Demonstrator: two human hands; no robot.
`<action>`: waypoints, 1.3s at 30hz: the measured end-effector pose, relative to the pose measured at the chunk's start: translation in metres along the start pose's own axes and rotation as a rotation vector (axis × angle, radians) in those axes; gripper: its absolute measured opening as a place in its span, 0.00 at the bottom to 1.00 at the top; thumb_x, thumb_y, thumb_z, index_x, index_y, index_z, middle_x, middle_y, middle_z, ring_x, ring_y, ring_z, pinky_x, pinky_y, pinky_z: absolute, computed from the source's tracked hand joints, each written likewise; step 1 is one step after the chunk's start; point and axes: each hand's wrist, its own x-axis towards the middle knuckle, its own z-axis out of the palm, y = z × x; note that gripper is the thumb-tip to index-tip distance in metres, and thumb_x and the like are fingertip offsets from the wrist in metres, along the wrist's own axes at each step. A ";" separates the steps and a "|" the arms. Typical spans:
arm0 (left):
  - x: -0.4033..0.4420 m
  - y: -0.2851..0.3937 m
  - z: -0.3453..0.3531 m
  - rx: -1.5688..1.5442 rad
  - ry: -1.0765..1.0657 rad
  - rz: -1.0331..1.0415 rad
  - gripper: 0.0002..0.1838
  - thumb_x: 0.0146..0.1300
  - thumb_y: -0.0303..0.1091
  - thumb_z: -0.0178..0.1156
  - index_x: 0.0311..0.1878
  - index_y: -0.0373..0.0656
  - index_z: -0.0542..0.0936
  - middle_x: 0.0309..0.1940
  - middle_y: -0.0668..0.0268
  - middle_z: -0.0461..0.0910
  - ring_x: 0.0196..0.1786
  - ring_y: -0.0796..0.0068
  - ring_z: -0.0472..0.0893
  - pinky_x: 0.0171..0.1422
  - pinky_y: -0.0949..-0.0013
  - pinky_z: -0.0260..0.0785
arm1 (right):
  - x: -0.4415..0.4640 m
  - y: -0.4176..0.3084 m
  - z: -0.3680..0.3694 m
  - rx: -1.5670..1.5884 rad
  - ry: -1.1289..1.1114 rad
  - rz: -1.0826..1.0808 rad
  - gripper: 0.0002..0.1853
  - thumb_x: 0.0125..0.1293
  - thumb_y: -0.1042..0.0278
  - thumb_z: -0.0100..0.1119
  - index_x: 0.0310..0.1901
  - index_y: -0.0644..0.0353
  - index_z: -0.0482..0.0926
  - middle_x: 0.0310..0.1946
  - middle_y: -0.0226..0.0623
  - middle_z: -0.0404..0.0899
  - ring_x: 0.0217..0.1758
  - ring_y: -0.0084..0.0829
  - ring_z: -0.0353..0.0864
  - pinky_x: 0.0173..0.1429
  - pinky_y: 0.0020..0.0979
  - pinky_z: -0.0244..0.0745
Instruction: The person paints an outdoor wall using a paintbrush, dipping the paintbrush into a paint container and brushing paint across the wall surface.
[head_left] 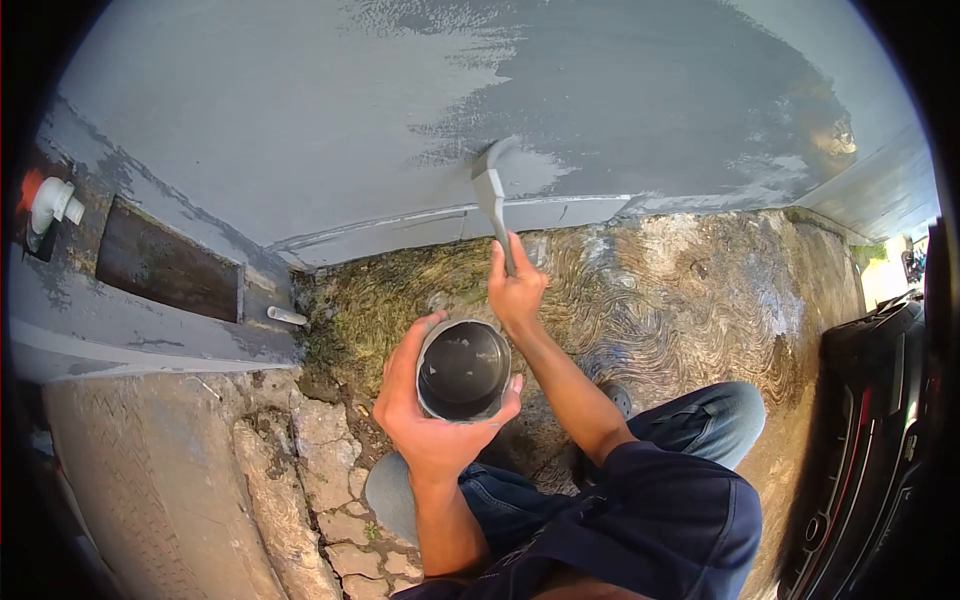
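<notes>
My left hand is wrapped round a round paint pot, its mouth facing up toward me and dark grey paint inside. In my right hand I grip the handle of a paintbrush, whose grey-coated bristles touch the wall low down, a little above its base ledge. The wall is light grey on the left and carries a darker grey patch to the right of the brush, with ragged edges between the two shades.
A rectangular recess, a white pipe fitting and a short white pipe stub lie at the left. Rough, stained concrete ground runs below the wall, cracked at lower left. A dark vehicle stands at the right.
</notes>
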 end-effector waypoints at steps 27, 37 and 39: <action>-0.001 -0.010 -0.003 -0.027 0.000 -0.053 0.42 0.30 0.35 0.82 0.55 0.33 0.79 0.44 0.55 0.85 0.44 0.63 0.86 0.52 0.64 0.78 | 0.014 0.055 -0.002 -0.177 0.145 0.085 0.16 0.68 0.64 0.60 0.53 0.63 0.81 0.15 0.49 0.75 0.15 0.43 0.78 0.24 0.41 0.71; 0.000 -0.010 0.004 0.006 -0.027 -0.026 0.43 0.31 0.36 0.82 0.56 0.33 0.78 0.43 0.55 0.85 0.45 0.62 0.86 0.53 0.63 0.78 | -0.028 0.043 0.001 0.042 -0.217 -0.176 0.15 0.66 0.68 0.64 0.54 0.58 0.82 0.20 0.47 0.80 0.19 0.40 0.82 0.26 0.36 0.74; 0.000 -0.009 0.004 -0.013 -0.027 -0.036 0.43 0.31 0.36 0.82 0.56 0.33 0.78 0.43 0.55 0.85 0.45 0.62 0.86 0.53 0.63 0.78 | -0.003 0.065 -0.020 -0.041 -0.136 -0.092 0.15 0.66 0.67 0.64 0.54 0.58 0.83 0.20 0.47 0.81 0.20 0.40 0.83 0.25 0.37 0.75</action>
